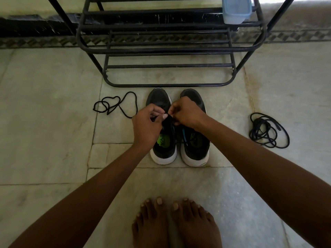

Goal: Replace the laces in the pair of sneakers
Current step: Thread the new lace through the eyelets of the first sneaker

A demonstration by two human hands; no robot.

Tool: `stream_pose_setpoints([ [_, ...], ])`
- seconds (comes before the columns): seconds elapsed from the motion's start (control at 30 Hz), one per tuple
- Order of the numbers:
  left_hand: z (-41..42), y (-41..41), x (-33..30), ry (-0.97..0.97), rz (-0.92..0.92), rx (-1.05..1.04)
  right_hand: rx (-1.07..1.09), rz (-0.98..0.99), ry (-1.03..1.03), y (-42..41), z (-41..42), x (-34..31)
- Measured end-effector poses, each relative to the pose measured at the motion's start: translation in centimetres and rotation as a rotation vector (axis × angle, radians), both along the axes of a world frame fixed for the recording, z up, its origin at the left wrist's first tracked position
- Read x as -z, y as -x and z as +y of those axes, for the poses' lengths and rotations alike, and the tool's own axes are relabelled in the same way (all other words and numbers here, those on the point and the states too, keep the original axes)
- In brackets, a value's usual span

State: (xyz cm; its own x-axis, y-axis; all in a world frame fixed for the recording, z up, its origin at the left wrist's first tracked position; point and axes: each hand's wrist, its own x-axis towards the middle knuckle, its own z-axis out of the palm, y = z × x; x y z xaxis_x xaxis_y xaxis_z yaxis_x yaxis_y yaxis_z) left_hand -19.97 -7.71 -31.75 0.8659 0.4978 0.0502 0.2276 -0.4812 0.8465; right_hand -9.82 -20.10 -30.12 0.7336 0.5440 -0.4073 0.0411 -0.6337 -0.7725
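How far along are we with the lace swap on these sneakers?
Early to midway. One loose lace lies left of the shoes, a bundle of laces on the right. Left hand and right hand pinch a lace over the left sneaker. The right sneaker looks still to do.

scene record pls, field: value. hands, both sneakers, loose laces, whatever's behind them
left hand: over the left sneaker, fingers pinching a black lace at the tongue
right hand: meets the left hand, pinching at the same spot
right sneaker: beside the left one, toes toward the rack, untouched
loose lace, left: black, on the floor, spread in open loops
loose lace, right: black, on the floor, coiled in a bundle
shoe rack: black metal, behind the sneakers
plastic container: pale blue, on the rack's upper right shelf
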Motion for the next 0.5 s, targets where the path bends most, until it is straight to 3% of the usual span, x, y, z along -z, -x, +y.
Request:
stream_pose_setpoints([
  [0.13,0.0,1.0,0.0,-0.043,0.07,-0.019,-0.235,-0.265,0.101,0.0,0.2,-0.3],
  [0.27,-0.5,2.6,0.7,-0.067,0.048,-0.13,-0.077,-0.469,0.036,0.6,-0.3,0.2],
  [0.33,-0.6,3.1,1.0,-0.068,0.016,-0.148,0.116,-0.34,-0.173,0.7,-0.9,0.0],
  [0.43,-0.4,3.5,1.1,-0.059,0.011,-0.161,0.45,0.226,-0.629,0.8,-0.8,-1.7],
  [0.5,-0.2,3.6,1.2,-0.045,0.021,-0.166,0.474,0.312,-0.69,0.2,-1.0,-2.7],
])
